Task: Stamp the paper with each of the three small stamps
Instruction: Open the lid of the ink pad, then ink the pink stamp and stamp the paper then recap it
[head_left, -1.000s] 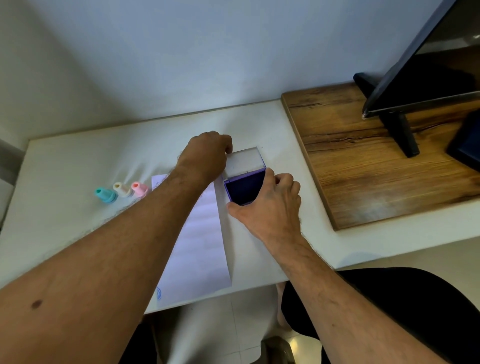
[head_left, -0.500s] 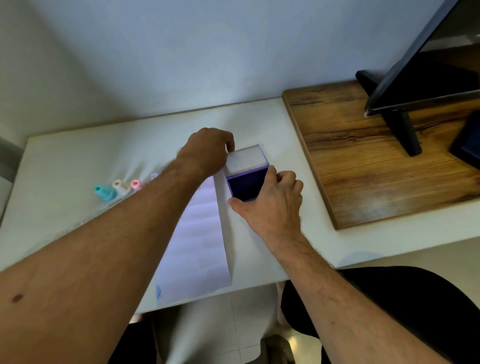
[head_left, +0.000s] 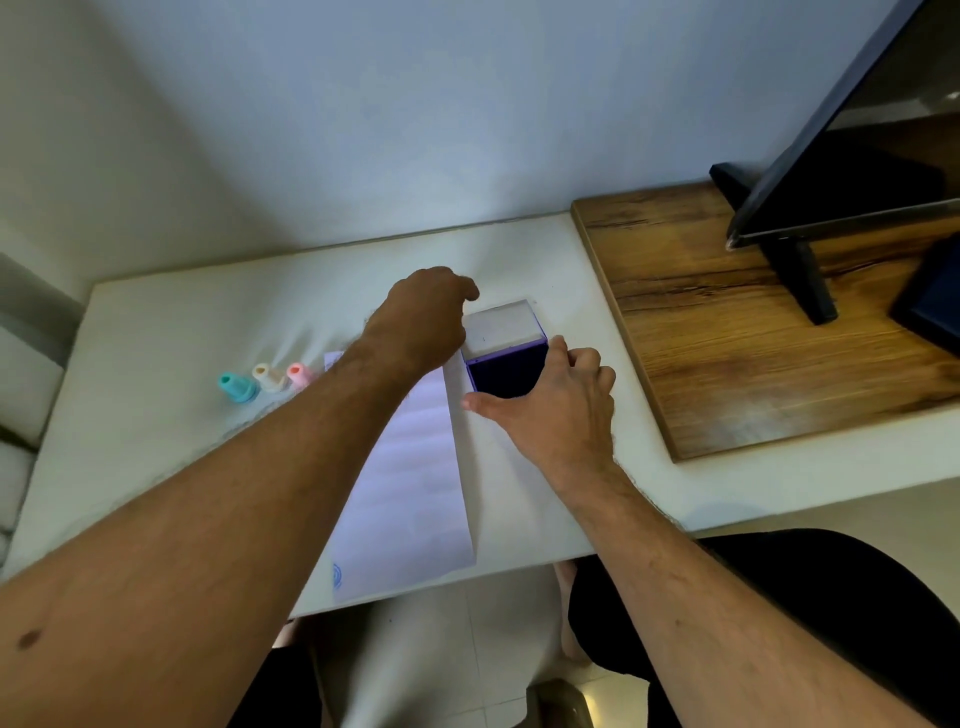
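Ink pad (head_left: 506, 371) lies open in front of me on the white desk (head_left: 171, 322), dark blue face up, its pale lid (head_left: 501, 323) folded back toward the wall. My right hand (head_left: 553, 410) is clamped on the pad's base, thumb along the near left edge and fingers over the right side, pinning it down. My left hand (head_left: 423, 319) sits at the lid's left edge with the fingers curled under and hidden from me, so I cannot tell whether they pinch the lid or only press against it. The paper (head_left: 410, 478) lies just left of the pad, running from under my left forearm to the desk's near edge, with a small blue mark by its bottom left corner. The three little stamps wait in a row farther left: teal stamp (head_left: 236, 387), cream stamp (head_left: 269, 376), pink stamp (head_left: 300, 374), the pink one nearest the paper's top corner. I judge the step is getting the pad fully open and flat; best to keep the base pinned and ease the lid right back so it won't spring up. Room is generous on the left around the stamps. To the right the wooden board (head_left: 727, 364) with the monitor (head_left: 841, 145) stands near, and the paper's bottom overhangs the front edge, so I should keep my sweeps short.
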